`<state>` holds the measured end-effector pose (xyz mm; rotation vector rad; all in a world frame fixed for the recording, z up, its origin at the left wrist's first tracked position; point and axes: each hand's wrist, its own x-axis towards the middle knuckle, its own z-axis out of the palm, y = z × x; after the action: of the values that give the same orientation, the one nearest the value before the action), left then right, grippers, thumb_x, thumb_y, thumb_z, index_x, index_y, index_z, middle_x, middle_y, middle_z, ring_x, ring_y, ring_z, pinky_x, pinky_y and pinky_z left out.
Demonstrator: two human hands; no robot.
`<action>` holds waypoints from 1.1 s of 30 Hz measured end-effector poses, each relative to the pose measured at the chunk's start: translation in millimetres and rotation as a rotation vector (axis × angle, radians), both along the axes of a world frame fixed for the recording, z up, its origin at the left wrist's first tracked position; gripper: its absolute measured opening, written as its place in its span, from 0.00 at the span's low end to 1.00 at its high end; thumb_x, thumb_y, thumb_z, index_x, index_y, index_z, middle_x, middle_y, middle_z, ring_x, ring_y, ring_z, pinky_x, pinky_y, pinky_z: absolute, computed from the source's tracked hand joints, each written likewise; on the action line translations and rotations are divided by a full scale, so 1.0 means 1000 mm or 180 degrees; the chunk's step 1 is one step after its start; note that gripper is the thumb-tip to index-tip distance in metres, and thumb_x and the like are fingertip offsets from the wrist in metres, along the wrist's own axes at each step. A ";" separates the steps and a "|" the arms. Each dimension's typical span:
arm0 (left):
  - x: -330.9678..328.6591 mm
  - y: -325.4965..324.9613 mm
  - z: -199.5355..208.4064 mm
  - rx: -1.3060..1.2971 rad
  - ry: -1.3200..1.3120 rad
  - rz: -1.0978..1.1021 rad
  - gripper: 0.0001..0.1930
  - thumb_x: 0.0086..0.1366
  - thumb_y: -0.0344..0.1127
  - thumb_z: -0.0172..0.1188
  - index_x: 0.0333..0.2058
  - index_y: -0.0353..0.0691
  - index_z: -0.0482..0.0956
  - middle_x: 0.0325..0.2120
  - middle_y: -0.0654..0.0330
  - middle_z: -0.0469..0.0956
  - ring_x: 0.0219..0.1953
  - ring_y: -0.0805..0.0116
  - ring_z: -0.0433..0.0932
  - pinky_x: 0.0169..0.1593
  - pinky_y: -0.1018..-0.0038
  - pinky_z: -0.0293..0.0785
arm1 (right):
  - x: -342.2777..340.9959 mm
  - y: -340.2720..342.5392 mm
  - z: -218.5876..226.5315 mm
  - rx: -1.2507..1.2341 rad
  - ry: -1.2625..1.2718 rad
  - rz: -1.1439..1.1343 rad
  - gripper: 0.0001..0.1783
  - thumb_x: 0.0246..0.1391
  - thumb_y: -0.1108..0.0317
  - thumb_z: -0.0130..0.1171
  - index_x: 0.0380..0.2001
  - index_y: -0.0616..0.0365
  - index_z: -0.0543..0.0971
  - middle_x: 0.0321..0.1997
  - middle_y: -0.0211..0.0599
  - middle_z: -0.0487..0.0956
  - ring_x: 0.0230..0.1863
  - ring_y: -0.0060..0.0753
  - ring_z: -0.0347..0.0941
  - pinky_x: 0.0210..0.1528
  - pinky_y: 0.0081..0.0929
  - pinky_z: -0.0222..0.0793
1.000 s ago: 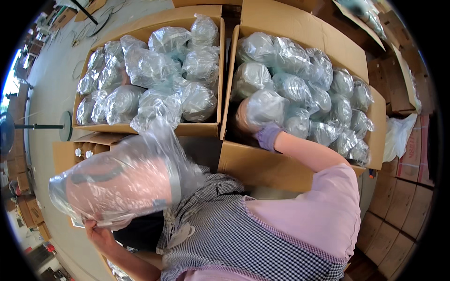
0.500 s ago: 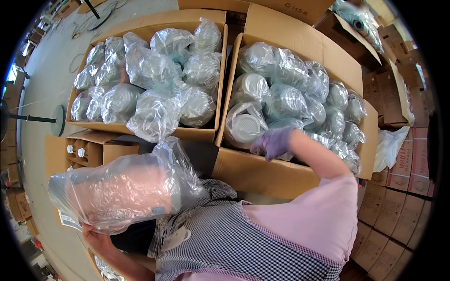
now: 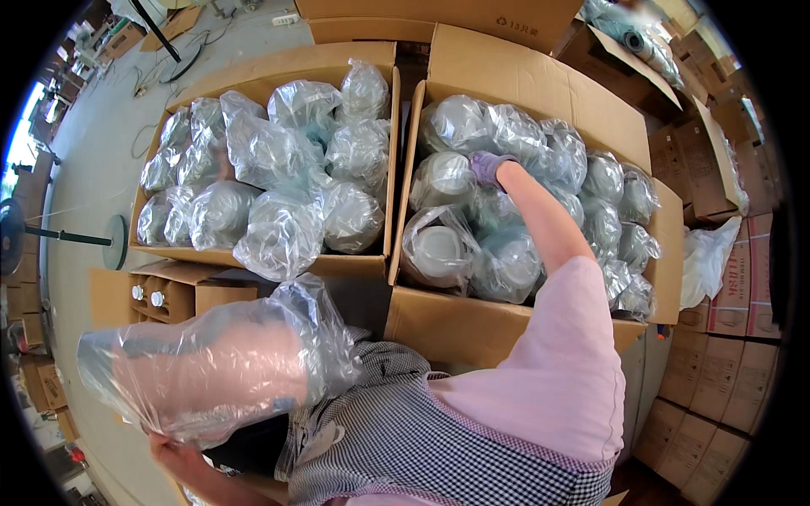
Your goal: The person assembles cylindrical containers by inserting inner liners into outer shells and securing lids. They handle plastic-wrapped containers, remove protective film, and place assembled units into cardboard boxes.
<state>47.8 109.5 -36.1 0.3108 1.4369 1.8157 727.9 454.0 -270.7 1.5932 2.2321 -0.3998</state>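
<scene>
My left hand (image 3: 175, 454), bare, closes on the lower edge of a large clear plastic bag (image 3: 337, 358). Through the film shows a broad, pinkish cylindrical shape (image 3: 211, 363); its kind is unclear. My right hand (image 3: 489, 168), in a purple glove, reaches into the right carton (image 3: 468, 325). It touches the side of a round container in clear film (image 3: 443, 177), with its fingertips hidden. Nearer to me stand two more wrapped containers, one with a white ribbed lid (image 3: 439, 251) and one beside it (image 3: 510, 263).
A left carton (image 3: 337, 263) holds several similar wrapped containers. Below it stands a small divided box (image 3: 169, 312) with white-capped bottles. Stacked cartons (image 3: 700, 438) line the right side, near a white plastic bag (image 3: 707, 260). A round-based metal stand (image 3: 116, 242) is at left.
My right hand has moved away from me, from the carton's near side to its middle left. A near wrapped container now shows uncovered. My left hand still grips the bag.
</scene>
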 end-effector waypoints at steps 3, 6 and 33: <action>0.001 -0.011 0.006 0.0069 0.0140 0.0070 0.34 0.46 0.27 0.50 0.57 0.31 0.66 0.53 0.50 0.71 0.55 0.54 0.71 0.60 0.57 0.68 | 0.026 0.013 -0.030 -0.0497 0.0610 0.0219 0.29 0.45 0.62 0.64 0.53 0.52 0.75 0.54 0.45 0.77 0.54 0.43 0.74 0.57 0.38 0.69; 0.016 -0.016 0.016 0.0124 0.0288 0.0203 0.35 0.45 0.27 0.50 0.58 0.30 0.66 0.53 0.50 0.71 0.55 0.55 0.70 0.60 0.59 0.67 | 0.005 0.017 -0.037 -0.1294 -0.0793 0.0018 0.21 0.58 0.64 0.52 0.55 0.50 0.74 0.58 0.46 0.74 0.57 0.39 0.71 0.60 0.36 0.65; 0.316 0.286 0.006 0.1045 -0.0922 -0.1898 0.07 0.38 0.16 0.49 0.16 0.35 0.70 0.21 0.56 0.74 0.28 0.64 0.73 0.40 0.73 0.70 | 0.036 -0.145 0.146 0.4018 0.2579 -0.2668 0.16 0.55 0.74 0.51 0.46 0.62 0.79 0.48 0.45 0.77 0.49 0.40 0.74 0.51 0.31 0.70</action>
<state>363.8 395.4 -29.9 0.5500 0.7356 1.5102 764.1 309.2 -124.8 3.5782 2.2723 0.3918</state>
